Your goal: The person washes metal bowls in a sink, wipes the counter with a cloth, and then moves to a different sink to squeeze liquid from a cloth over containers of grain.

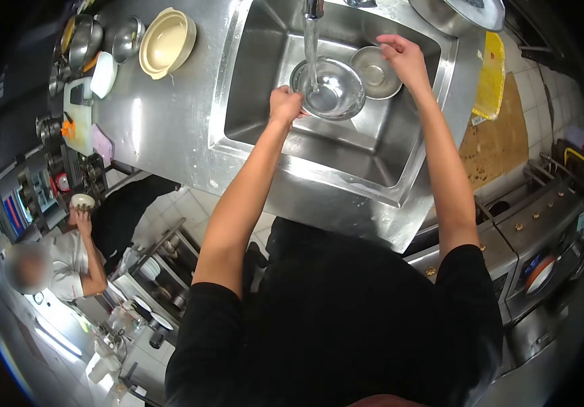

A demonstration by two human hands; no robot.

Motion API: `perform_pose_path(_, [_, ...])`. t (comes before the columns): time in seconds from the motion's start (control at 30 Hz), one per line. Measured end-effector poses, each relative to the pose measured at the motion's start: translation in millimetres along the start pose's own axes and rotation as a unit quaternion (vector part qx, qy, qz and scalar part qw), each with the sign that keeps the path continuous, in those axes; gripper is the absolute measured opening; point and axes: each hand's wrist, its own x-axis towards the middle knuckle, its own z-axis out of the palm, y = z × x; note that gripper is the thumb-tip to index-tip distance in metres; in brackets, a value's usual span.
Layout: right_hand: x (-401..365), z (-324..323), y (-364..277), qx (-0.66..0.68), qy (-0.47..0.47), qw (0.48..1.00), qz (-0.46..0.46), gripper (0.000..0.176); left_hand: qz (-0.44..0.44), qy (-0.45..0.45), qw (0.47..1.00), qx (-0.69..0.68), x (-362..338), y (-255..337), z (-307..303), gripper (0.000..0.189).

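Note:
My left hand [286, 105] grips the left rim of a shiny metal bowl [346, 103] inside the sink. Water streams from the faucet [313, 8] into this bowl. To its right, a second, shallower metal bowl [376, 73] rests in the sink, partly behind the first one. Over that second bowl's right edge is my right hand [404, 57], its fingers loosely bent and apart, with nothing visible in them. Whether its fingertips touch the rim is hard to tell.
The steel sink [251, 102] is set in a metal counter [170, 129]. A cream casserole dish [167, 43] and several metal bowls stand at left; a large pot [451, 15] at upper right. A yellow tray [490, 78] lies beyond the right edge. Another person [68, 261] holds a bowl at lower left.

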Motion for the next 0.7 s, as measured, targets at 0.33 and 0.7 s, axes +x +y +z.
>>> perform_pose_path(0.33, [27.8, 18.5, 12.9, -0.371, -0.045, 0.928, 0.009, 0.025, 0.101, 0.152, 0.94, 0.288, 38.3, -1.4, 15.4, 0.019])
perform_pose_path(0.7, [9.0, 130.3, 195.5, -0.652, -0.126, 0.738, -0.117, 0.029, 0.385, 0.128, 0.759, 0.509, 10.9, 8.8, -15.0, 0.015])
